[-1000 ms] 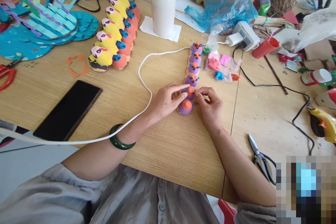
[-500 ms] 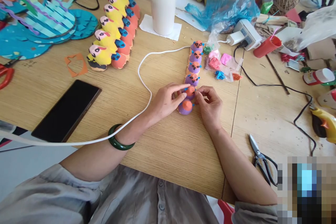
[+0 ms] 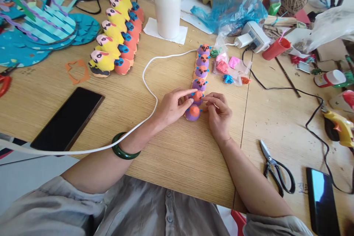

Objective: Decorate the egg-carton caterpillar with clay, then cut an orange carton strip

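Observation:
A narrow egg-carton strip (image 3: 201, 70) lies lengthwise in front of me, its purple bumps topped with orange clay faces and blue side pieces. The farther bumps carry dark facial marks; the nearest bump (image 3: 193, 112) has a plain orange top. My left hand (image 3: 172, 108) holds the strip, thumb and index finger around the second-nearest bump (image 3: 197, 96). From the right, my right hand (image 3: 220, 114) reaches its extended index fingertip to that bump's orange face, at a small dark spot. Its thumb is apart from that fingertip and its other fingers are curled.
Bagged coloured clay (image 3: 222, 67) lies right of the strip. A white cable (image 3: 143, 77) crosses my left forearm. Around are a phone (image 3: 69, 118), scissors (image 3: 272, 162), another phone (image 3: 322, 199), a white bottle (image 3: 167, 11) and yellow clay figures (image 3: 110, 44).
My right hand's thumb and index finger have parted from a pinch, and the index finger now stretches onto the orange face. My left hand keeps its hold. The view has shifted slightly.

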Demonstrator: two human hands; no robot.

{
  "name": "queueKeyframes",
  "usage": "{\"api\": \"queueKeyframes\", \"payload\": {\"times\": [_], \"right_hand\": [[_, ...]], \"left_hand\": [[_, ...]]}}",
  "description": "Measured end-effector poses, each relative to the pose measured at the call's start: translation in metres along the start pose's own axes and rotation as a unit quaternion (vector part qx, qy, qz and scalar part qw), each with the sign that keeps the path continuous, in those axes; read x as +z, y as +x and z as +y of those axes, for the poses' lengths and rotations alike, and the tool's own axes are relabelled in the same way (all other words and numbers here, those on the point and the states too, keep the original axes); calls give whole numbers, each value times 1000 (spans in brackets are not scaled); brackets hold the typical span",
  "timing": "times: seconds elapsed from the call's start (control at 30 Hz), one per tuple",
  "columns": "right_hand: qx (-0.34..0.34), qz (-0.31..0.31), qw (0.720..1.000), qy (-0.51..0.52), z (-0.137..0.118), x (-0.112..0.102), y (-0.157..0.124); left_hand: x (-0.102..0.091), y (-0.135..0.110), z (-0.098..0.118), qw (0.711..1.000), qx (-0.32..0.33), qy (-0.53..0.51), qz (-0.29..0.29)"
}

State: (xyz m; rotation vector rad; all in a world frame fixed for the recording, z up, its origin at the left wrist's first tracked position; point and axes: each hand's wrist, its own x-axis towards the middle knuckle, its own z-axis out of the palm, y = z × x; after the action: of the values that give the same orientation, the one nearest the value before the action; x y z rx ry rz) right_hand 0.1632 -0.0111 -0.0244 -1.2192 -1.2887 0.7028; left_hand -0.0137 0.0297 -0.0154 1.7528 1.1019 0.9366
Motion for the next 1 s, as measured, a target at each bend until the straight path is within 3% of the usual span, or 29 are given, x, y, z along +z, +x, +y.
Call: {"api": "queueKeyframes", "payload": {"times": [0.27,0.4,0.5,0.63,0.7,0.77,0.9,1.0], "right_hand": [[12,4,1000,10,2,2,-2],[48,35,998,36,0,-1,1],[89,52,994,44,-9,-7,0],[92,35,994,39,-33,-12,-18],[42,13,999,11,-46,-10,-33],[-50,1,998,-45,-55,-7,-47],[-241,-6,950,-200,-61,-3,-64],[-300,-33,911,-282,-59,-7,-65]], "left_hand": [[1,1,-2,1000,-9,-28,6],[0,1,2,992,-41,-109,54],[-3,1,12,960,-98,-249,84],[-5,-3,34,879,-195,-430,74],[-4,-10,47,848,-224,-478,44],[0,-19,58,844,-229,-486,2],[8,-41,73,883,-205,-410,-98],[10,-50,75,912,-162,-344,-155]]}}
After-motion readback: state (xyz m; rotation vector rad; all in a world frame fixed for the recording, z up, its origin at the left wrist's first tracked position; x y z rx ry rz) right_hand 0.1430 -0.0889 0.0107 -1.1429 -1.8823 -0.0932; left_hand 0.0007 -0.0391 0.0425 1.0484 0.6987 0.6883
